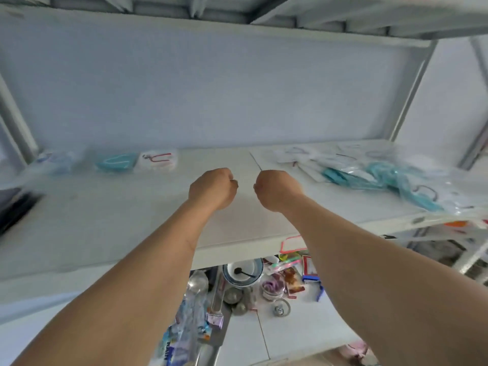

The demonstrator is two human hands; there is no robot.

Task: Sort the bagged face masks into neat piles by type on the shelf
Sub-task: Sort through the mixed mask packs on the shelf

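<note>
Far left on the white shelf board (105, 223): a blurred clear bag with a pale blue face mask (56, 160). Beside it, a teal bagged mask (116, 161) touching a white bagged mask with red ear loops (157, 160), all three in a row near the back wall. Mid-shelf, above bare board: left hand (212, 188), fingers curled into a fist, gripping nothing visible. Just beside it, not touching: right hand (274, 190), likewise curled shut and empty. Further right, an untidy heap of bagged masks (383, 173), white ones toward the back, teal ones overlapping in front, spilling to the shelf edge. Below, on the lower level: a white bowl with a dark spoon (243, 272) among small packets and bottles.
</note>
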